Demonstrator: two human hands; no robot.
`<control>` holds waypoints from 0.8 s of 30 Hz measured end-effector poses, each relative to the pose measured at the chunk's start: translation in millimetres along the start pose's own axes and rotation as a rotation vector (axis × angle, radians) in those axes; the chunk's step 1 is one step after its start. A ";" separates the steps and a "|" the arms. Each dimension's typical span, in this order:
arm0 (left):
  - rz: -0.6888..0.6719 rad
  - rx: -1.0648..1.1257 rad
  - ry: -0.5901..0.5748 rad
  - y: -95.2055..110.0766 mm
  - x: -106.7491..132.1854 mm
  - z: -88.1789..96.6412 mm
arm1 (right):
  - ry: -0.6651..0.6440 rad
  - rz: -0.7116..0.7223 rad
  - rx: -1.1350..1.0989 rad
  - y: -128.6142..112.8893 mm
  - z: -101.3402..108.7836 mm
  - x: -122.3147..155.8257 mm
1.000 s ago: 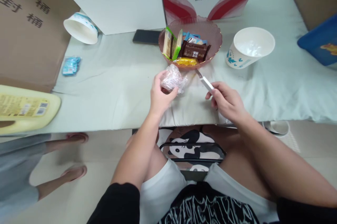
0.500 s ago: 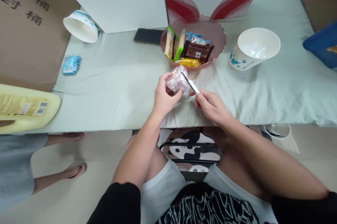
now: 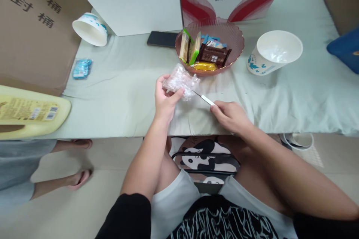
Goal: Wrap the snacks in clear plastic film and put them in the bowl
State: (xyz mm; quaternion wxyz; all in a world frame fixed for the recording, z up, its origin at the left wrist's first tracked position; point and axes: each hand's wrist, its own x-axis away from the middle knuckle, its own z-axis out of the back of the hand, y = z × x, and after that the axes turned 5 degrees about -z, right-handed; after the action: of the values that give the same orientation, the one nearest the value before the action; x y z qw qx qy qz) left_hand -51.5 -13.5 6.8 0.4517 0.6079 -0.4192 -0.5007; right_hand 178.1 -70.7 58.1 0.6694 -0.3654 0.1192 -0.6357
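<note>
My left hand [image 3: 165, 98] grips a clear plastic snack packet [image 3: 179, 80] just above the pale green table cover [image 3: 120, 93]. My right hand [image 3: 230, 115] holds a small white-handled knife [image 3: 206, 99], its thin blade pointing left and touching the packet's lower right corner. Right behind the packet stands a pink glass bowl [image 3: 234, 35] with several wrapped snacks in it.
A white paper cup [image 3: 273, 52] stands to the right of the bowl and another cup [image 3: 90, 28] lies tipped at the back left. A black phone [image 3: 162, 39], a blue packet [image 3: 82, 68], a yellow jug [image 3: 30, 110], cardboard boxes and another person's legs [image 3: 56, 183] surround the spot.
My right hand brought the knife from beside the bowl in to the packet, then drew back to the lower right. My left hand shifted the packet slightly left.
</note>
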 end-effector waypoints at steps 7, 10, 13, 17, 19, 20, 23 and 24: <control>0.030 -0.112 -0.121 5.3 4.8 -2.8 | 0.403 -0.017 0.100 37.1 12.7 -6.4; -0.029 -0.318 -0.311 14.5 14.9 -15.8 | 0.470 -0.034 0.209 49.1 14.3 -12.3; -0.176 -0.648 -0.290 19.9 15.3 -19.1 | 0.505 -0.041 0.316 53.0 15.5 -13.3; -0.318 -0.753 -0.188 18.5 5.7 -11.7 | 0.680 -0.066 0.377 49.2 14.2 -10.8; -0.352 -0.707 -0.335 18.4 4.4 -10.6 | 0.686 -0.008 0.320 46.8 10.5 -10.6; -0.350 -0.693 -0.403 19.1 4.9 -11.4 | 0.657 0.062 0.275 45.8 7.7 -10.9; -0.312 -0.665 -0.434 22.2 8.7 -16.7 | 0.491 0.330 0.122 42.5 -2.3 -12.4; -0.300 -0.646 -0.411 22.9 9.7 -18.5 | 0.429 0.398 0.077 41.0 -5.6 -12.9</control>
State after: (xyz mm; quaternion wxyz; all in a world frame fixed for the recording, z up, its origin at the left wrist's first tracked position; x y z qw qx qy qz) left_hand -33.1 -25.9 28.4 0.4484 0.3765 -0.2287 -0.7778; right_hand 203.9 -63.6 23.9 0.7539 -0.1662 0.3033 -0.5586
